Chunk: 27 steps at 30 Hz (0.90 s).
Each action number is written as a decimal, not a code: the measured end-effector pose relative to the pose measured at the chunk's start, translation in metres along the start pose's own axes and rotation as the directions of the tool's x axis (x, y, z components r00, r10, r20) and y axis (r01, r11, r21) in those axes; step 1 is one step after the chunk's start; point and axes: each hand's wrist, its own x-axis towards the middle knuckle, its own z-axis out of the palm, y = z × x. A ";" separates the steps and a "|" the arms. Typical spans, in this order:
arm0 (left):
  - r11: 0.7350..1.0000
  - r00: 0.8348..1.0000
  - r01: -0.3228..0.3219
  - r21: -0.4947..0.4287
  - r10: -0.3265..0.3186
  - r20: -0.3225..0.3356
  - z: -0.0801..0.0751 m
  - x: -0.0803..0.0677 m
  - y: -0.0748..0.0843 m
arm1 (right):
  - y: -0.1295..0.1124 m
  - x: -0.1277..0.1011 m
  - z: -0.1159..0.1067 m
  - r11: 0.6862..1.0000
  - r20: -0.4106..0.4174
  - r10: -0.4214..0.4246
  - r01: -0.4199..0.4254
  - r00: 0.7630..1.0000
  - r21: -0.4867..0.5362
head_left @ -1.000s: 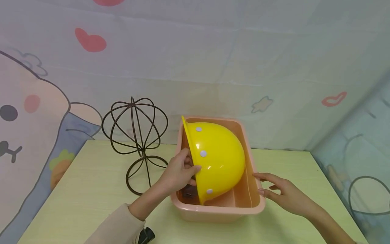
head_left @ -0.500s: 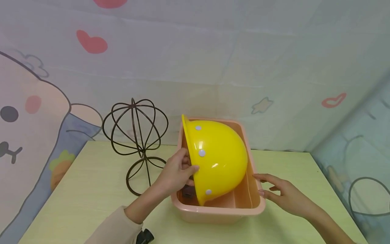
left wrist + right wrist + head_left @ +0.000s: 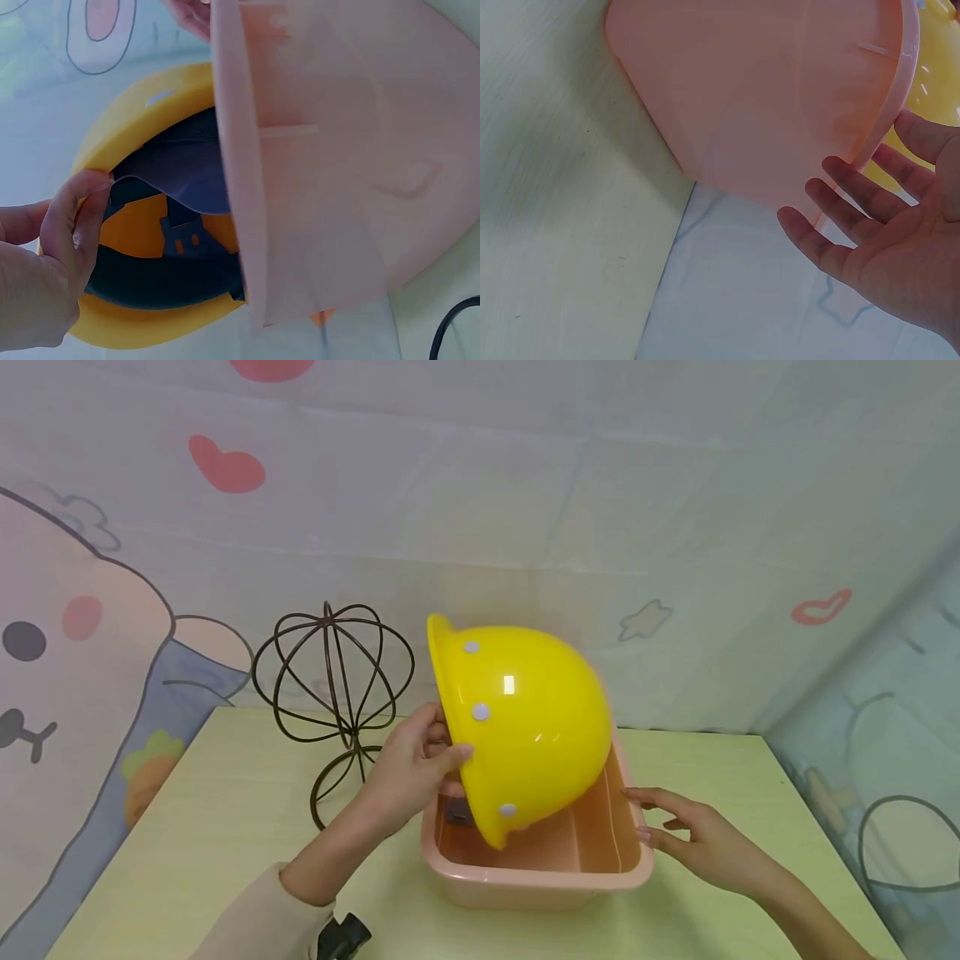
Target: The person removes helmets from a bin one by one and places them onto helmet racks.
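Wire stand [image 3: 332, 710] sits far left on worktop [image 3: 187, 835]. Left hand [image 3: 416, 764] grips yellow helmet [image 3: 525, 718] by its brim, held tilted above pink tub [image 3: 536, 872]. Right hand [image 3: 693, 835], fingers relaxed, steadies tub's side. Step: lifting out; next likely needs clearing the rim. Versus earlier frame: helmet is higher, left of before.

Left hand [image 3: 34, 281] pinches the rim of the yellow helmet [image 3: 131, 112], thumb curled over the edge. Helmet's open underside faces the camera: dark inner harness [image 3: 161, 259] and straps visible inside the shell. Pink basin [image 3: 337, 150] fills the right side, its rim overlapping the helmet's right part. Dark wire curve [image 3: 457, 322] at bottom right corner.
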 end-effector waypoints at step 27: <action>0.972 0.974 -0.210 -0.108 0.198 -0.114 -0.030 -0.008 0.031 | 0.001 -0.001 0.000 1.000 -0.017 -0.012 0.011 1.000 -0.026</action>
